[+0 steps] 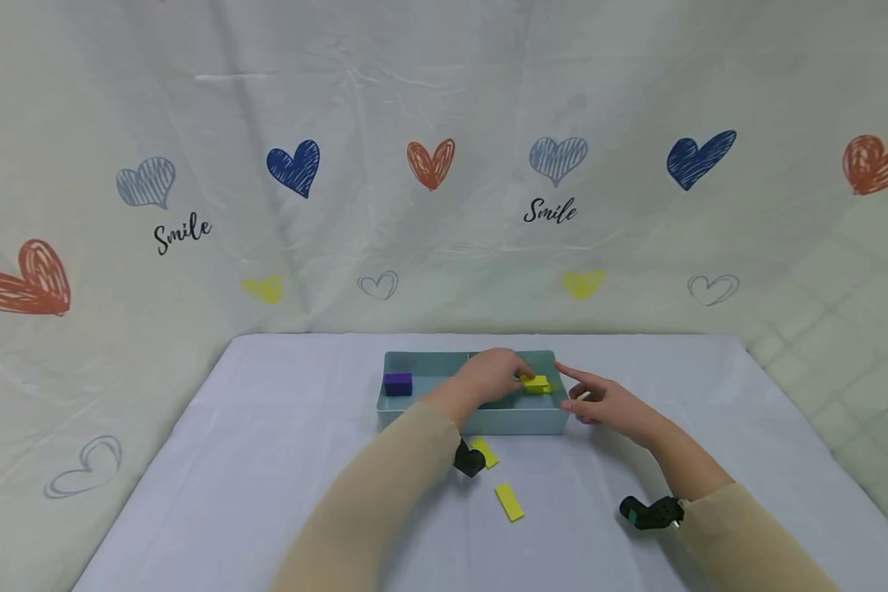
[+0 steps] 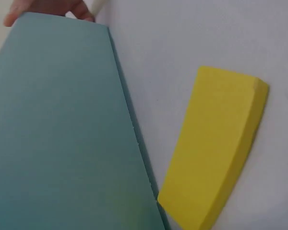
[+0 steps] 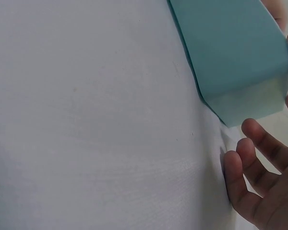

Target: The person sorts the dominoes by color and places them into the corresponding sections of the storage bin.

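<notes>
A teal open-topped box (image 1: 514, 422) stands toward the back of the table. My left hand (image 1: 492, 374) reaches over its front wall, thumb and fingertips pinching a yellow block (image 1: 536, 381) inside the right part; another yellow piece shows just beneath. At the box's right end is my right hand (image 1: 605, 404), its straight index finger at the back corner and thumb by the front corner. In the right wrist view, that hand's other fingers (image 3: 234, 165) bend loosely below the box end. A purple block (image 1: 398, 384) sits inside the box on the left.
A yellow block (image 2: 211, 143) lies on the table close against the box's front wall, partly behind my left wrist camera in the head view. Nearer to me lies another yellow block (image 1: 509, 502). Behind the table (image 1: 266, 460) hangs a pale curtain (image 1: 488, 82) printed with hearts.
</notes>
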The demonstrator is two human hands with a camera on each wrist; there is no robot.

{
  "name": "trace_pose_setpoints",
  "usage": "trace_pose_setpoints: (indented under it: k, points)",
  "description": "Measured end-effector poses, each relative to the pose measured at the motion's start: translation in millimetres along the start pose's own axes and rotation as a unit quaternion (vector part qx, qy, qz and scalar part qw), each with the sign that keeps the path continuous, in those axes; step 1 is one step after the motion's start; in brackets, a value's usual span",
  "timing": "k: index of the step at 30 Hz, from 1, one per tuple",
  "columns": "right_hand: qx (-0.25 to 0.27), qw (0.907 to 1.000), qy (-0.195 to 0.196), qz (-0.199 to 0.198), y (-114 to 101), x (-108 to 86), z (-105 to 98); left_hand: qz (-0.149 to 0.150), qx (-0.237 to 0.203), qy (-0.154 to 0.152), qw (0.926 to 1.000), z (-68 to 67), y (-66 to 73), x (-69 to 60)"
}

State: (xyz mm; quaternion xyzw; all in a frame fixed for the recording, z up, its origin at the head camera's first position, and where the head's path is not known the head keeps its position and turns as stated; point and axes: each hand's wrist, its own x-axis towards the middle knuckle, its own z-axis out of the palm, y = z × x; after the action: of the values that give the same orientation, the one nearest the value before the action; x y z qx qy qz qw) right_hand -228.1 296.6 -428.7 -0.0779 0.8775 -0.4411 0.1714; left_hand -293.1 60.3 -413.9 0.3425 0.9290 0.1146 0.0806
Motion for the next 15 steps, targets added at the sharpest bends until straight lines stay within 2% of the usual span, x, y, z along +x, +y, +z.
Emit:
trace_pose_setpoints:
  k: [5,15]
  points:
    - [0.004,1.0000,0.003,0.000,2,0.8,1,-0.007,0.013,0.001,0.9999,4.0,2.8,7.8]
    - [0.006,0.9999,0.007,-0.009,3,1.0,1,-0.022,0.036,0.002,0.9991,11.0,11.2,13.2]
